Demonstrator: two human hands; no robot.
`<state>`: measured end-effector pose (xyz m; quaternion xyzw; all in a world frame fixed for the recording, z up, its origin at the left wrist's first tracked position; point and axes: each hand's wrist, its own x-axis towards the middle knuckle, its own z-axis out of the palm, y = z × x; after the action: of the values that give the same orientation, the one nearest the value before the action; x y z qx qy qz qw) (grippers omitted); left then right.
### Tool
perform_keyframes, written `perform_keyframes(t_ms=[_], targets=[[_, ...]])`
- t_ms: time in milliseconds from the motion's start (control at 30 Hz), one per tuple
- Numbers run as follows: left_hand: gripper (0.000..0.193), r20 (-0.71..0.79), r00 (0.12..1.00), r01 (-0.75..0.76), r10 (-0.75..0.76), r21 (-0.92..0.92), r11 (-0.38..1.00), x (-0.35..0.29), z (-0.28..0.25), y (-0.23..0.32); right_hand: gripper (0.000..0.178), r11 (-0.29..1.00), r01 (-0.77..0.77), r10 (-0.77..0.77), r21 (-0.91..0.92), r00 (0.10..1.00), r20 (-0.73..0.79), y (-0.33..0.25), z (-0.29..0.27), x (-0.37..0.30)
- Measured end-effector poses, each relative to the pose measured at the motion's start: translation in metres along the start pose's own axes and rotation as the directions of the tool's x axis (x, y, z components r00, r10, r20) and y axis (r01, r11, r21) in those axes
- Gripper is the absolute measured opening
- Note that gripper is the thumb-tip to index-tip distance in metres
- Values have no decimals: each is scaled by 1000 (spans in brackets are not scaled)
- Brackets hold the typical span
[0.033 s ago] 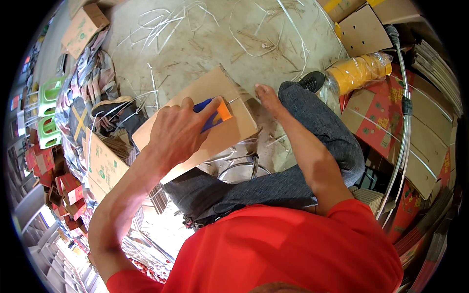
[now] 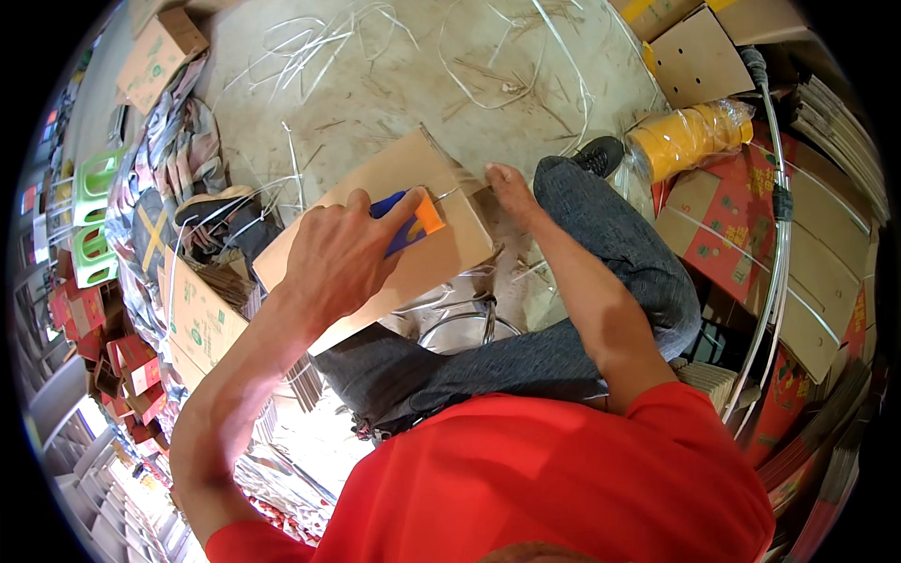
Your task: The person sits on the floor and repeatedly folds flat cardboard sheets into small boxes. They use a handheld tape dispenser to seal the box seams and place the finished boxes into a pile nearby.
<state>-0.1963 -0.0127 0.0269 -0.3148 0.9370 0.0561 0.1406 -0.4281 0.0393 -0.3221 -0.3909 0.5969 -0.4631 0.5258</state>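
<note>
Gripping a blue-and-orange tape dispenser [image 2: 413, 230] in the left hand [image 2: 330, 249] against the cardboard box [image 2: 427, 267] at 11 o'clock, apparently already folded, with taping extent unclear; at 1, cannot tell the right hand's [image 2: 514, 195] grip; at 12, facing pale littered floor [image 2: 404, 94]; at 2, wrapped yellow rolls [image 2: 685, 143]

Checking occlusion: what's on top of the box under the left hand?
On the box: a blue-and-orange item, with the left hand over it. The hand hides part of both; anything else beneath it can't be seen.
</note>
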Motion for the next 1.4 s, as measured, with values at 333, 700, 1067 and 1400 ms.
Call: perform_keyframes(t_ms=[333, 700, 1067, 1400], targets=[[60, -2, 1000, -2, 2, -50, 999, 2, 3, 0, 34, 922, -353, 348, 156, 935, 64, 67, 31, 2], [65, 36, 999, 11, -8, -81, 997, 2, 2, -1, 54, 919, 376, -385, 120, 921, 61, -99, 40, 60], [62, 21, 1000, 12, -10, -122, 993, 2, 6, -5, 68, 995, 57, -69, 86, 988, 139, -24, 69, 75], [27, -80, 995, 40, -54, -160, 986, -13, 20, -1, 65, 956, -290, 259, 55, 914, 312, 67, 70, 57]])
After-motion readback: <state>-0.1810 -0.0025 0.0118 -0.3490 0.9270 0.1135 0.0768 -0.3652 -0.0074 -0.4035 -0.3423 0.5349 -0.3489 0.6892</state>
